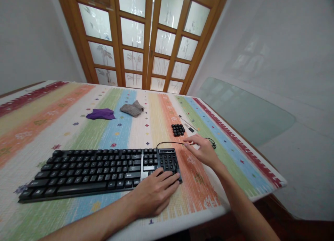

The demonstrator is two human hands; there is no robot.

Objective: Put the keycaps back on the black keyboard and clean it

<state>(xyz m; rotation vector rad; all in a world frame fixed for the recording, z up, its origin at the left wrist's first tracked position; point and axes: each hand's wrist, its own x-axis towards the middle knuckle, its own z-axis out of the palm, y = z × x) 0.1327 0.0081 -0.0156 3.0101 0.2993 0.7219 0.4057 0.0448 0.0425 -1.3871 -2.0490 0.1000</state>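
Observation:
A black keyboard point(91, 173) lies on the table, its number pad showing bare sockets with the keycaps off. My left hand point(156, 192) rests across the lower part of the number pad, fingers stretched out flat and holding nothing. My right hand point(202, 149) is just right of the keyboard, with thumb and fingertips pinched at the thin black keyboard cable point(168, 142). Past the hand, the cable ends in a loose coil point(212, 143). A little beyond my right hand, loose black keycaps point(177, 129) sit grouped together on an orange stripe.
A purple cloth point(101, 114) and a grey cloth point(132, 109) lie farther back on the striped tablecloth point(135, 135). Near the keycaps are a thin stick-like tool point(189, 123) and a small black piece point(191, 129). Wooden glass-paned doors point(148, 42) stand behind the table.

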